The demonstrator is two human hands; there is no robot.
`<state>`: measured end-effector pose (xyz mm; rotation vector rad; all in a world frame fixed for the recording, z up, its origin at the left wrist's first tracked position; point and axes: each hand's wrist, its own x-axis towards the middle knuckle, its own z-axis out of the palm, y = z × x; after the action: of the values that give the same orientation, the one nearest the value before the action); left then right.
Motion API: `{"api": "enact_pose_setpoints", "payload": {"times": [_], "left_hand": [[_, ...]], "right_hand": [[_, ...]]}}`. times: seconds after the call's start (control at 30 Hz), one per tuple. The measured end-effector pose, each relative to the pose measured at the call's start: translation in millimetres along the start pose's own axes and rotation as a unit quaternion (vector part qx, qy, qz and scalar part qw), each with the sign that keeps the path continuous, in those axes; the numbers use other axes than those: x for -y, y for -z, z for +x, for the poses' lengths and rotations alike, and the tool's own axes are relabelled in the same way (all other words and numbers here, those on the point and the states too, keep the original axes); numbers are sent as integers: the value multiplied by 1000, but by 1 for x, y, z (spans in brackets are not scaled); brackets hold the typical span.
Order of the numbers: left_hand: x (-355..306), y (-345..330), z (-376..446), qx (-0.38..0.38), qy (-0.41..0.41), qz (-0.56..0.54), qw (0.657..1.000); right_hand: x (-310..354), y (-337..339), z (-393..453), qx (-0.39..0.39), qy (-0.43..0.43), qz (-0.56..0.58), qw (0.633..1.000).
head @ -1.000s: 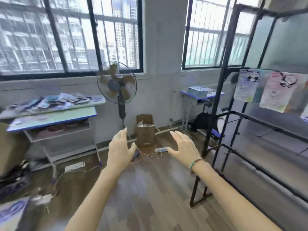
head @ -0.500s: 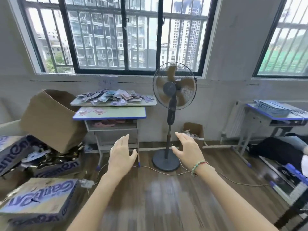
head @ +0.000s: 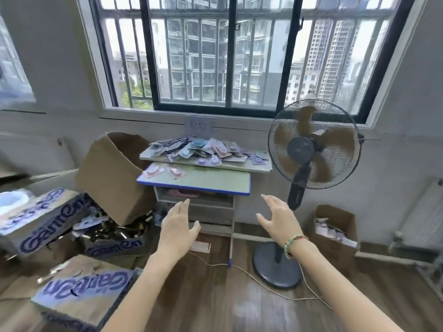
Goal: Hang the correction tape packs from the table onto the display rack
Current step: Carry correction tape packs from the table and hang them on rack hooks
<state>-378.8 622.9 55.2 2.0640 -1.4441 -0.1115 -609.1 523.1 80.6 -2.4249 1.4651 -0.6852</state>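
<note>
Ahead, correction tape packs [head: 203, 150] heaped on table [head: 196, 182] (labels blurred), left hand [head: 178, 226] & right hand [head: 279, 218] spread, empty

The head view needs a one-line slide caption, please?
Both empty hands, left hand and right hand, reach toward the table piled with correction tape packs.
</note>
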Motion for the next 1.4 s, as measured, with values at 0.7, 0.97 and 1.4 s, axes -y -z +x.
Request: {"api": "enact_pose_setpoints", "payload": {"times": [0.7, 0.97, 1.4], "left_hand": [[83, -74, 371, 52, -1, -2, 999], [80, -136, 480, 59, 7, -46, 997], [66, -214, 635, 47, 83, -33, 995]], "right_hand": [[-25, -124, 344, 32, -72, -45, 996], [-80, -158, 453, 61, -113, -31, 991], [-153, -206, 660, 123, -116, -37, 985]]}}
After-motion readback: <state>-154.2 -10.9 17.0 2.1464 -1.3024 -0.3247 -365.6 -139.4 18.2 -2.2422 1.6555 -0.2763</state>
